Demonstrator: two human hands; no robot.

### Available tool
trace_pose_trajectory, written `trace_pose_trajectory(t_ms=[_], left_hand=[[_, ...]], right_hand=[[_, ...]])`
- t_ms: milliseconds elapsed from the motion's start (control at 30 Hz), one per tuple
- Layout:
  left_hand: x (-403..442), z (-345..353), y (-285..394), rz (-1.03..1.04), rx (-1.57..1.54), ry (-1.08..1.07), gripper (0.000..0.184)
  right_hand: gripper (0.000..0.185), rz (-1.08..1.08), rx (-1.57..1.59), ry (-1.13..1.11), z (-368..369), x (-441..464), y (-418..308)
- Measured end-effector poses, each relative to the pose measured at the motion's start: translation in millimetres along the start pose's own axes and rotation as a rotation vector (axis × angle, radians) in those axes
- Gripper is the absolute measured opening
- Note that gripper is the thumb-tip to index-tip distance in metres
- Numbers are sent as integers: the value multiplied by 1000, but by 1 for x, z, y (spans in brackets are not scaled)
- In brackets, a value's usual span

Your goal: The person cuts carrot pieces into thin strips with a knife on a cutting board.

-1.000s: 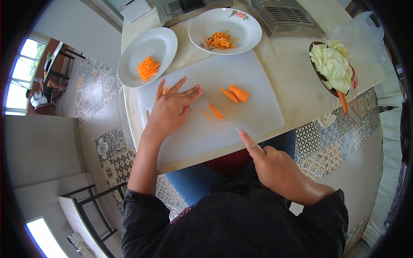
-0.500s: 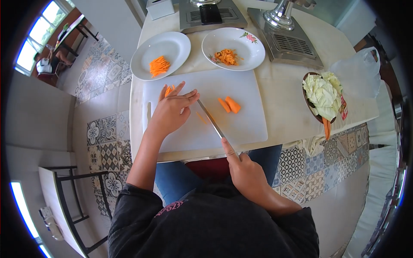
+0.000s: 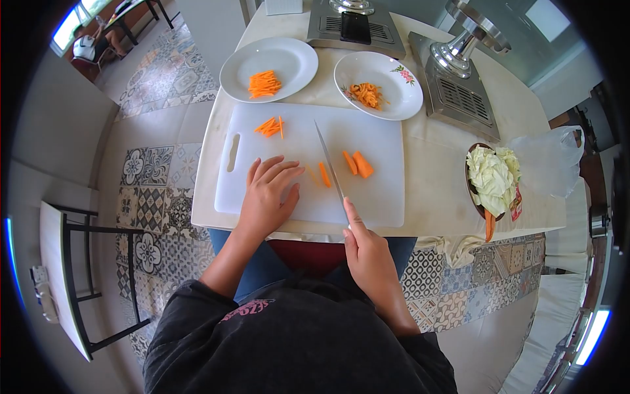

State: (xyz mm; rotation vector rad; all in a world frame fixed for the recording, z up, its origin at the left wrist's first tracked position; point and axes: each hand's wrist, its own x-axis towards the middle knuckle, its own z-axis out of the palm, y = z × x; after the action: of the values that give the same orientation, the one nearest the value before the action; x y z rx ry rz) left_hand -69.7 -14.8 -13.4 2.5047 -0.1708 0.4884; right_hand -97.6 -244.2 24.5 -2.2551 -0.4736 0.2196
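Note:
My right hand grips a kitchen knife, its forefinger laid along the spine and the blade slanting over the white cutting board. Just left of the blade lies a thin carrot slice. To its right are a thick carrot chunk and a narrower carrot piece. My left hand is palm down over the board's left half, fingers stretched out and holding nothing. Beyond it rests a small pile of carrot strips.
Behind the board stand a white plate with carrot sticks and a floral plate with orange shreds. Metal stands and a black phone are farther back. A bowl of cabbage and a plastic bag sit at right.
My left hand has drawn back toward me from the carrot strips, leaving them uncovered on the board. A carrot slice now shows beside the blade. The whole view has shifted slightly.

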Motion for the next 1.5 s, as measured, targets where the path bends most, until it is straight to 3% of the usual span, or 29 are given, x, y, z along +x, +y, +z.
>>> trace_pose_trajectory(t_ms=[267, 433, 867, 1167, 1500], left_hand=[[-8, 19, 15, 60, 75, 105, 33], [-1, 30, 26, -7, 111, 172, 30], [4, 32, 28, -42, 194, 101, 27], [14, 18, 21, -33, -60, -11, 65], [26, 10, 9, 69, 97, -219, 75]], right_hand=[[57, -8, -2, -6, -9, -12, -13], [56, 28, -70, -37, -6, -13, -12], [58, 33, -67, -48, 2, -12, -9], [60, -16, -94, -34, 4, -12, -8], [60, 36, -77, -73, -1, -15, -13]])
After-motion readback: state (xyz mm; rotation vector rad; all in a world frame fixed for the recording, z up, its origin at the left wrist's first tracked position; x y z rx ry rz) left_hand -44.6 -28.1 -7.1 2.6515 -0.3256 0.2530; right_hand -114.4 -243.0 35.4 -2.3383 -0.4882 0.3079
